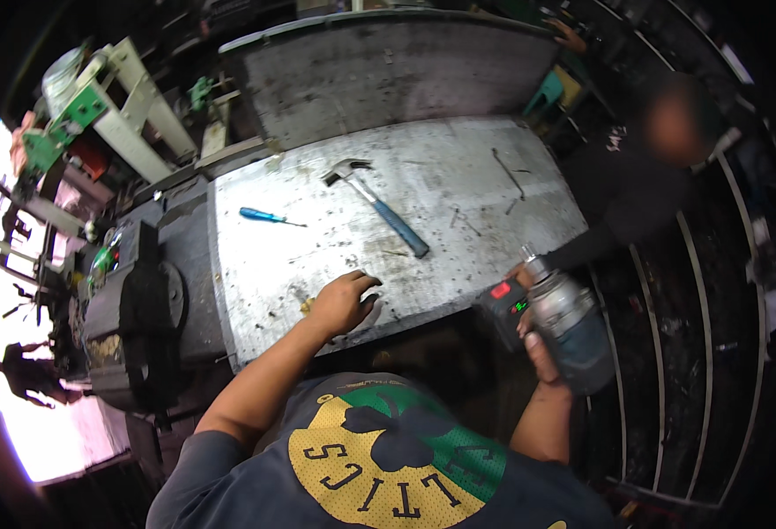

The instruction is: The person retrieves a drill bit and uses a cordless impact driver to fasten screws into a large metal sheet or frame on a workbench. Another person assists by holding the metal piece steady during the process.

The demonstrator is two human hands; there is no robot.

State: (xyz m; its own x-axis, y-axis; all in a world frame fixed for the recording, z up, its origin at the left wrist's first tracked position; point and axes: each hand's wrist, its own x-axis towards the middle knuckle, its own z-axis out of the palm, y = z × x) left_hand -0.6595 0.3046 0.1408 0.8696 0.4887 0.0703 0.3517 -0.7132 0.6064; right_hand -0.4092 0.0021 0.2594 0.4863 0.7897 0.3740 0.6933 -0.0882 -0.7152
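My right hand (542, 357) grips a cordless impact wrench (569, 322) beyond the table's near right edge. Its square drive tip points up and away from me, and the battery with a red and green display sits on the left. Over the near edge of the metal table (273, 264) hovers or rests my left hand (342, 304), fingers loosely bent and apart, nothing in them. Farther in lies a claw hammer (399, 227) with a blue handle. To its left is a blue-handled screwdriver (262, 215). A thin bent rod (510, 174) lies at the right.
At the right stands a co-worker in dark clothing (617, 194), whose hand (522, 275) is close by the wrench. A bench vise (128, 309) is on the left. An upright metal panel (388, 79) closes the table's far side. Racks with pale rails (652, 317) line the right.
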